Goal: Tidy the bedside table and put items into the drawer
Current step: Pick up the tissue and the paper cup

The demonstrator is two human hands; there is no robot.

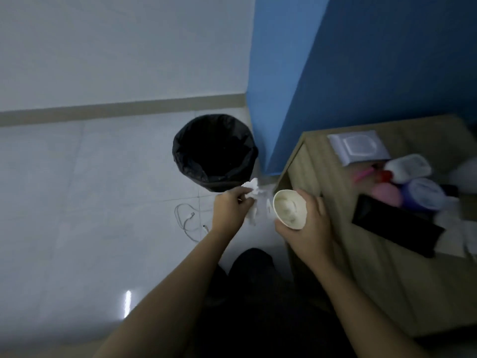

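While the person stood over the pale tiled floor (77,202), a thin white cable (189,220) lay on it in loose loops, near the left hand (228,211). Behind the cable stood a round bin (215,151) lined with a black bag, its mouth open and dark inside. The left hand was just in front of the bin, not over its mouth. Its fingers (244,200) were curled and pinched a crumpled white tissue (254,193), which stuck out above and below the hand.

Just beside it, the right hand (309,231) gripped a pale paper cup (290,209). The thumb was under the cup's rim and the other fingers (313,202) were wrapped around its far side. The cup was tilted, with its mouth turned up toward the camera. Something pale lay inside it, too blurred to name. The cup was held in the air at the near left corner of the bench (322,171), a light wooden bedside piece against a blue wall (361,73).

On the bench top, at the back, lay a flat grey pack of wipes (358,148). To the right of it a white bottle (409,165) with a red cap lay on its side. Below the bottle were a pink rounded thing (387,193) and a purple jar (423,193) with a pale lid, close together. In front of them a flat black object (397,226) lay slanted across the top. More white things at the right edge were too blurred to tell.
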